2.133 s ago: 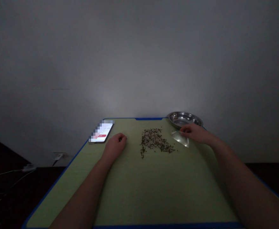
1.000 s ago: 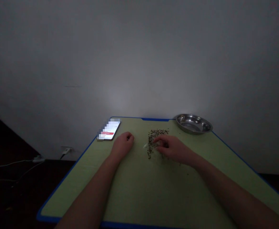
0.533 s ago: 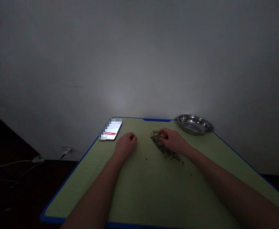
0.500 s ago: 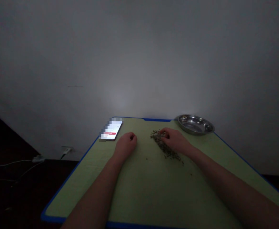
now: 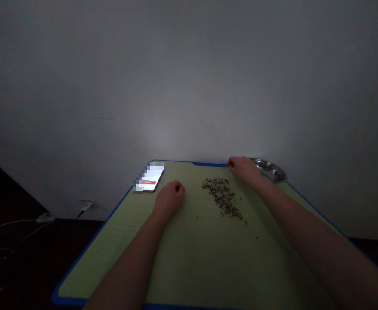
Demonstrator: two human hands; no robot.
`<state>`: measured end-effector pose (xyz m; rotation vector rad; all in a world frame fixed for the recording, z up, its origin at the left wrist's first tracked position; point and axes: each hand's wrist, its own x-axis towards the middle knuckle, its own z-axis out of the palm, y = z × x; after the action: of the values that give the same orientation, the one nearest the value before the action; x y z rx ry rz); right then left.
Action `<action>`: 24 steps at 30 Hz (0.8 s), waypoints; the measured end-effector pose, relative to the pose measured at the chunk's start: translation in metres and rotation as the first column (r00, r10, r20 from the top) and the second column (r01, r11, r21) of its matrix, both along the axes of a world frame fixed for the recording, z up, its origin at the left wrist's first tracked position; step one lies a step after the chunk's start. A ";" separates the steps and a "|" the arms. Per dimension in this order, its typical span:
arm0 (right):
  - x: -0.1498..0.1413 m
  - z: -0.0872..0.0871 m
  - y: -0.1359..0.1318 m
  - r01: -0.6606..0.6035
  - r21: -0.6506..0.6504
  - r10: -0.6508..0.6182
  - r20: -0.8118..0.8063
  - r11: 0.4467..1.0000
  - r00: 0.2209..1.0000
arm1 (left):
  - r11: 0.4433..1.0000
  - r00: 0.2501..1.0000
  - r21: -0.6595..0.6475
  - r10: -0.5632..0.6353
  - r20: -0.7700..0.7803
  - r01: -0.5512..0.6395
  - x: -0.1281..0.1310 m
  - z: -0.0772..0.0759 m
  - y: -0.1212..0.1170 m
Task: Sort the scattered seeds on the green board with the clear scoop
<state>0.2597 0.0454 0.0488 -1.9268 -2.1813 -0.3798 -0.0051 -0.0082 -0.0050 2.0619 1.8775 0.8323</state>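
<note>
A loose pile of small dark seed-like bits (image 5: 223, 196) lies spread on the pale green table, too small to name for sure. Beyond its right end my right hand (image 5: 244, 168) is raised, its fingers curled together; whatever they pinch does not show. Behind that hand and partly covered by it is a shallow shiny metal bowl (image 5: 272, 171). My left hand (image 5: 170, 196) rests on the table left of the pile, fingers curled closed, with nothing visible in them.
A phone (image 5: 150, 177) with a lit screen lies at the table's far left edge. The table (image 5: 182, 267) has a blue rim and stands against a grey wall (image 5: 189, 86). Plugged cables (image 5: 43, 218) show low on the left. A few stray bits lie apart from the pile.
My right hand has lifted off the pile and moved away from me to the right, in front of the metal bowl. The left hand has stayed in place.
</note>
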 end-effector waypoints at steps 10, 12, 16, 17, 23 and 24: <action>-0.013 -0.019 0.002 -0.028 -0.106 0.049 0.200 0.994 0.979 | 1.000 1.000 -0.006 0.006 -0.017 -0.006 0.001 0.000 -0.002; -0.020 -0.021 -0.004 -0.069 -0.124 0.096 0.226 0.990 0.969 | 1.000 1.000 0.008 0.001 -0.028 0.000 0.000 -0.002 -0.001; -0.033 -0.022 -0.023 -0.167 -0.148 0.201 0.260 0.975 0.945 | 1.000 0.999 0.015 0.013 -0.047 -0.012 0.000 -0.003 0.000; -0.035 -0.022 -0.028 -0.185 -0.155 0.221 0.265 0.970 0.939 | 1.000 0.999 0.013 0.015 -0.047 -0.014 0.000 -0.003 0.000; -0.023 -0.011 -0.043 -0.226 -0.113 0.247 0.226 0.967 0.942 | 1.000 0.998 0.022 0.014 -0.064 -0.013 0.001 -0.004 0.001; -0.018 -0.007 -0.041 -0.205 -0.090 0.220 0.208 0.975 0.953 | 1.000 0.998 0.019 0.017 -0.066 -0.015 0.001 -0.004 0.001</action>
<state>0.2418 0.0047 0.0417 -1.7284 -2.5420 -0.5056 -0.0043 -0.0075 -0.0088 2.1125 1.9297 0.7973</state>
